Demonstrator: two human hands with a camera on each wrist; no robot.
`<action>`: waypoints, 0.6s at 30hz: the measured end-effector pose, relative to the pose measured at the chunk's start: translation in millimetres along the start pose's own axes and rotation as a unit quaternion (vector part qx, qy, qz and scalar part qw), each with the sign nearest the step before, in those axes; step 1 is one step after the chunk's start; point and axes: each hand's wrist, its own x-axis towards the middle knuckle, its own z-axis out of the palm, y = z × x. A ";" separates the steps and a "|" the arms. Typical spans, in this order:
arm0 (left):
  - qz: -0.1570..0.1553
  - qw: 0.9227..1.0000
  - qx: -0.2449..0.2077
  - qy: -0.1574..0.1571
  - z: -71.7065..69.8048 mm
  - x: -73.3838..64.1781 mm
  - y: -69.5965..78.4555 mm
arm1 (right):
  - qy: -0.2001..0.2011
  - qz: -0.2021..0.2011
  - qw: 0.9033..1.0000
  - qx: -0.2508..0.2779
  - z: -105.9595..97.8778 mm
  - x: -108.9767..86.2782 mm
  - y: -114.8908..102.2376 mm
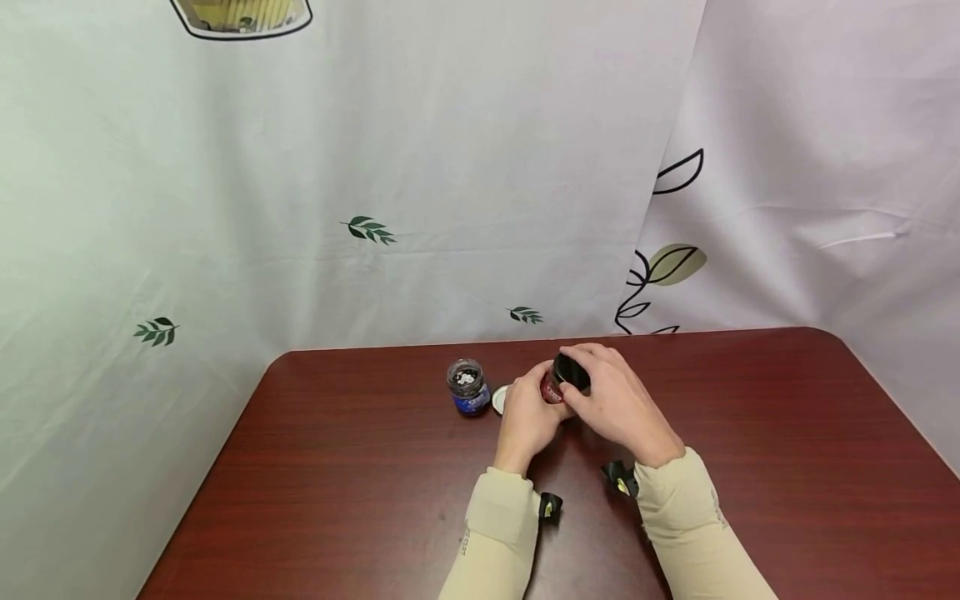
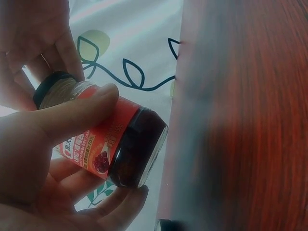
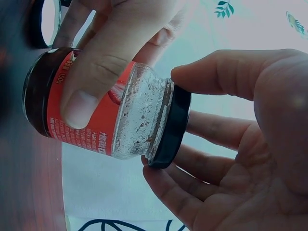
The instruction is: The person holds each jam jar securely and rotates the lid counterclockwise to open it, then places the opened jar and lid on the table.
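My left hand (image 1: 529,414) grips a glass jar (image 3: 91,106) with a red label round its body. Dark contents fill the jar's base end, while the glass near its neck is clear and spotted with residue. On the mouth sits a black lid (image 3: 172,127), pinched at the rim by the thumb and fingertips of my right hand (image 1: 617,400). In the left wrist view the jar is tilted, held off the table. Left of my hands stands a blue-labelled jar (image 1: 471,402), uncovered, with dark and whitish contents. A loose lid (image 1: 500,400), pale side up, lies beside it.
The reddish-brown wooden table (image 1: 360,500) runs back to a white curtain (image 1: 450,167) printed with leaves. Both jars are near the table's far edge.
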 end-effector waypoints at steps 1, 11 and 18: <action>0.001 1.000 -0.001 0.001 -0.2 0.1 0.2 | 0.002 -0.001 1.000 0.000 0.0 0.1 -0.1; 0.005 1.000 -0.009 -0.003 -1.3 0.3 0.1 | 0.032 -0.012 0.999 -0.005 2.3 1.2 -1.9; 0.007 1.000 -0.012 -0.005 -0.2 0.6 -1.2 | 0.035 -0.014 0.999 -0.002 1.9 1.2 -2.2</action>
